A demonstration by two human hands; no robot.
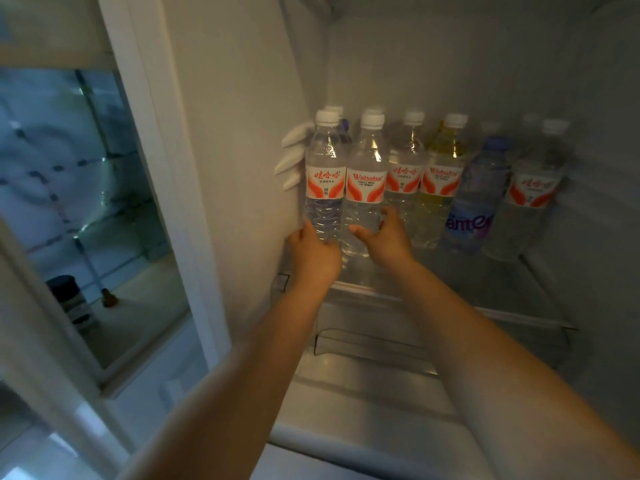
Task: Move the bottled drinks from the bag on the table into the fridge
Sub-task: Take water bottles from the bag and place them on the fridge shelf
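Two bare forearms reach from the lower edge of the frame into the open fridge (450, 81). Nearest, under the arms, a clear drawer front (367, 344) sits below the glass shelf (467, 289) — its contents cannot be made out.

Left hand (313, 252): fingers curled round the base of the leftmost water bottle (325, 181), which stands upright on the shelf, close against the fridge's left inner wall (249, 133). Right hand (386, 237): thumb and fingers wrapped about the lower part of the second water bottle (366, 188), upright, touching the first.

Further right along the same shelf stand a third clear bottle (405, 174), a yellowish bottle (441, 178), a blue-labelled bottle (476, 202) and one more red-labelled bottle (533, 188) — all upright, in a row, close together. White caps (334, 109) of more bottles show behind the front row; their bodies are hidden. White rail ribs (292, 157) project from the left wall just beside the first bottle.

Left of the fridge, past a white frame (166, 168), a glass panel (86, 185) shows a dark jar (67, 296) and a small brown object (110, 297) on a pale surface; both are blurred. The right end of the row is dim and soft. The bag and table are out of view.
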